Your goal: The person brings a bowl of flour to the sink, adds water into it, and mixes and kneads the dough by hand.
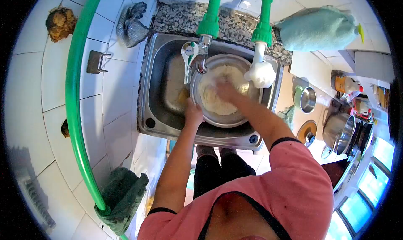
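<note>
A round metal bowl (194, 89) stands in the right part of the steel sink (168, 63), beneath the taps. Inside it lies a pale, whitish mass (218, 108), too indistinct to name. At the bowl's left rim, my left hand (193, 114) is closed on the edge, its fingers partly hidden. My right hand (227, 92) reaches down into the bowl, into the pale contents; motion blurs its fingers. A metal tap (202, 57) with a white lever (189, 57) hangs over the bowl's left side.
A second spout wrapped in white (261, 74) hangs over the bowl's right rim. Green pipes (210, 19) come down from above. Right of the sink are a green-handled pot (307, 99), a lid (307, 132) and a large metal pot (339, 133). Cloths (317, 29) hang at the wall.
</note>
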Tool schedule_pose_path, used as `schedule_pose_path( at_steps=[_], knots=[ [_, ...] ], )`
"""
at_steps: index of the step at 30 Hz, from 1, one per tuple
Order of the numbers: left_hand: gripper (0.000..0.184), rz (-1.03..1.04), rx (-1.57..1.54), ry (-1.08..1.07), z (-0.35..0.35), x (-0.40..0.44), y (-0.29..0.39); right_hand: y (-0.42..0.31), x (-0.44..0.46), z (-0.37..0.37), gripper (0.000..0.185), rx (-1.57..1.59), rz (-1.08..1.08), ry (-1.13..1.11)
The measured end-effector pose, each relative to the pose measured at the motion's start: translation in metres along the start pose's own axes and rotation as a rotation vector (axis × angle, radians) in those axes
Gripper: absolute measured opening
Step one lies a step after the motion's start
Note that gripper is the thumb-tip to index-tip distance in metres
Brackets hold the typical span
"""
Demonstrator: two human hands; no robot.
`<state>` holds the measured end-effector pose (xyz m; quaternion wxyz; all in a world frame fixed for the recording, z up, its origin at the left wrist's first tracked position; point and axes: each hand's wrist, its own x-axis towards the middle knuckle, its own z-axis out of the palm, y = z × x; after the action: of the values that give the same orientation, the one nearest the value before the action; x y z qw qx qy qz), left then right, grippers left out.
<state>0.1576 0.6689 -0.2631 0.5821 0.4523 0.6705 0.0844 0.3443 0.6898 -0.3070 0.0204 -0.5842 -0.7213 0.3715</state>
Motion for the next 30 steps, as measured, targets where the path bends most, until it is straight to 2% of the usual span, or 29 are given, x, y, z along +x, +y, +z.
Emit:
schedule_pose_path(
  at_steps=[1,2,4,5,7,9,10,12,13,15,16,18,19,20,21,22,24,26,28,30],
  knots=[
    [0.036,-0.012,0.010,-0.009,0.004,0.005,-0.015,0.012,-0.011,0.001,0.049,0.212,0.110,0.047],
    [0.030,0.087,0.012,0.067,0.011,0.017,-0.036,0.023,-0.022,0.002,0.049,0.429,0.210,0.119],
    [0.023,0.200,0.014,0.139,0.014,0.028,-0.046,0.031,-0.047,0.012,0.049,-0.277,0.224,0.276],
    [0.023,0.186,0.026,0.146,0.017,0.030,-0.051,0.024,-0.058,0.030,0.049,-0.279,0.229,0.275],
    [0.022,0.173,0.045,0.153,0.016,0.025,-0.045,0.001,-0.071,0.065,0.049,-0.203,0.166,-0.134],
    [0.022,0.348,0.282,0.270,0.012,0.017,-0.031,-0.030,-0.039,0.059,0.049,-0.155,0.122,-0.116],
    [0.022,0.352,0.290,0.272,0.009,0.015,-0.025,-0.039,-0.025,0.052,0.049,-0.108,0.079,-0.104],
    [0.022,0.130,0.074,0.106,0.006,0.010,-0.017,-0.008,0.007,0.033,0.050,-0.200,0.018,0.042],
    [0.022,0.133,0.086,0.101,0.006,0.017,-0.024,0.011,0.008,0.021,0.053,0.207,0.162,0.044],
    [0.035,0.223,0.231,0.115,0.008,0.027,-0.047,0.005,-0.021,-0.010,0.060,-0.064,0.256,0.081],
    [0.035,0.232,0.234,0.104,0.004,0.015,-0.021,0.000,-0.035,-0.026,0.064,-0.195,0.307,0.091],
    [0.023,-0.158,-0.077,0.017,-0.001,-0.011,0.025,-0.033,-0.057,-0.007,0.066,-0.198,0.421,-0.026],
    [0.023,-0.151,-0.073,0.014,0.003,-0.007,0.015,-0.039,-0.058,0.024,0.065,-0.161,0.409,-0.075],
    [0.023,-0.012,0.100,0.091,0.006,0.004,-0.004,-0.040,-0.044,0.063,0.064,-0.062,0.343,0.069],
    [0.023,0.127,0.276,0.168,0.002,0.004,0.000,-0.053,-0.032,0.071,0.062,0.041,0.274,0.212],
    [0.023,0.129,0.286,0.172,0.002,0.002,0.003,-0.051,-0.025,0.070,0.062,0.050,0.273,0.218],
    [0.025,0.134,0.221,0.115,0.000,-0.007,0.009,-0.046,-0.012,0.056,0.046,0.382,0.269,0.336],
    [0.031,0.132,0.144,0.080,0.003,0.022,-0.036,-0.037,-0.007,0.029,0.044,0.386,0.351,0.279],
    [0.037,0.132,0.056,0.035,0.002,0.013,-0.027,-0.024,-0.018,0.013,0.044,0.378,0.441,0.220],
    [0.051,0.482,0.375,0.361,-0.004,-0.011,0.001,-0.012,-0.032,0.002,0.038,0.263,0.540,0.295]
  ],
)
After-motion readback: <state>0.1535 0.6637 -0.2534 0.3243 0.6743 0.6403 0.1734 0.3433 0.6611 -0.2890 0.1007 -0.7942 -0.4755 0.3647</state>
